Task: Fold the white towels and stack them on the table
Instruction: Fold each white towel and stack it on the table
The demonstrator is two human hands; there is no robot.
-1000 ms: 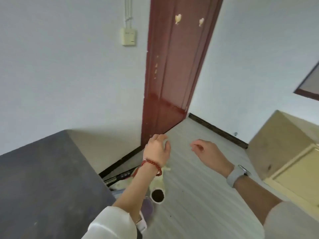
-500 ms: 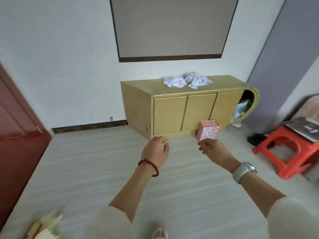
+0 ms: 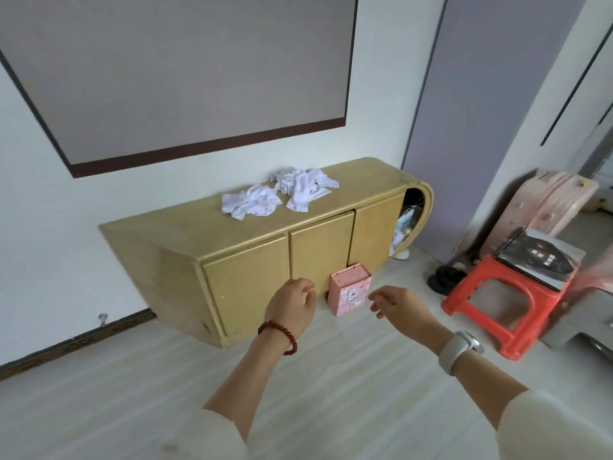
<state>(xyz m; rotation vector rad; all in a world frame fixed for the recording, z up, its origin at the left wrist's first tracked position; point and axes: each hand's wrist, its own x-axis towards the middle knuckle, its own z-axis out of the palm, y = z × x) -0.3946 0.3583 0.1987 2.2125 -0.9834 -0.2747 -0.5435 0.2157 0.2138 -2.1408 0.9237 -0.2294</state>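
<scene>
1. Both my hands are hanging out in front of me with nothing in them. My left hand (image 3: 292, 308) is loosely curled, fingers relaxed, and my right hand (image 3: 401, 310) is the same, fingers drooping a bit and spread slightly.

2. The white towels (image 3: 282, 195) are sitting crumpled on top of the wooden cabinet (image 3: 245, 287), so up and beyond my fingertips, well apart from both hands. No contact yet.

3. They're lying in two clumps: a smaller one (image 3: 250, 204) further to my left, and a bigger pile (image 3: 303, 187) just beside it. Together they're stretching along the length of the cabinet top, left to right as I'm facing it.

4. Judging by where things are, my left hand is lined up almost straight below the clumps, so it's looking like the nearer one. My right hand is sitting off to the side, more in line with the pink box (image 3: 350, 293) on the floor between my hands.

5. So I'm guessing the next bit is reaching forward and up over the cabinet's front edge, left hand arriving first, right hand coming across.
</scene>
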